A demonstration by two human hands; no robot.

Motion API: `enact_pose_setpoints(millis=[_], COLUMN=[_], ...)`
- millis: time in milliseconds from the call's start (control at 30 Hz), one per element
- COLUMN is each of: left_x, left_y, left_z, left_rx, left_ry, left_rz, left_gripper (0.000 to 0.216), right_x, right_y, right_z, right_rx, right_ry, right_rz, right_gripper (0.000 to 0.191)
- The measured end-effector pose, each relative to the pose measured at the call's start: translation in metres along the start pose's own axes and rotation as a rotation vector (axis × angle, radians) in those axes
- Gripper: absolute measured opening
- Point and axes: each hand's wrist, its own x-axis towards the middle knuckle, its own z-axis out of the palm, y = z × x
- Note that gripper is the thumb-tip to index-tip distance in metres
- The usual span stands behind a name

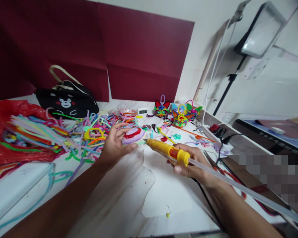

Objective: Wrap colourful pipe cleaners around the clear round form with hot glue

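My left hand [115, 143] is closed round a small round piece [133, 135] wound from red, white and lilac pipe cleaners, held just above the white table [164, 195]. My right hand [188, 163] grips a yellow glue gun [167, 150] with a clear glue stick [238, 188] trailing from its back. The gun's nozzle points left and nearly touches the round piece.
A heap of coloured pipe cleaners [52, 135] lies on red plastic at the left. A black bag [67, 102] stands behind it. Finished colourful pipe-cleaner masks [180, 114] and a small digital clock [142, 111] sit at the back. Cables and a power strip [218, 130] run along the right.
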Motion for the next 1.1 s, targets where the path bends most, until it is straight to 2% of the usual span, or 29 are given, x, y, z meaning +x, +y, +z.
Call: enact_pose_setpoints(millis=[500,1100], left_x=[-0.001,-0.003], left_y=[0.001,0.007], left_z=[0.0,0.002], left_rx=[-0.012,-0.062], left_ry=[-0.013,-0.02], left_rz=[-0.009,-0.091], left_gripper=[0.08,0.075], right_x=[-0.003,-0.001], right_y=[0.003,-0.008], right_z=[0.001,0.0], right_rx=[-0.007,0.001], right_ry=[-0.018,0.031], right_rz=[0.045,-0.012], right_gripper=[0.035,0.035])
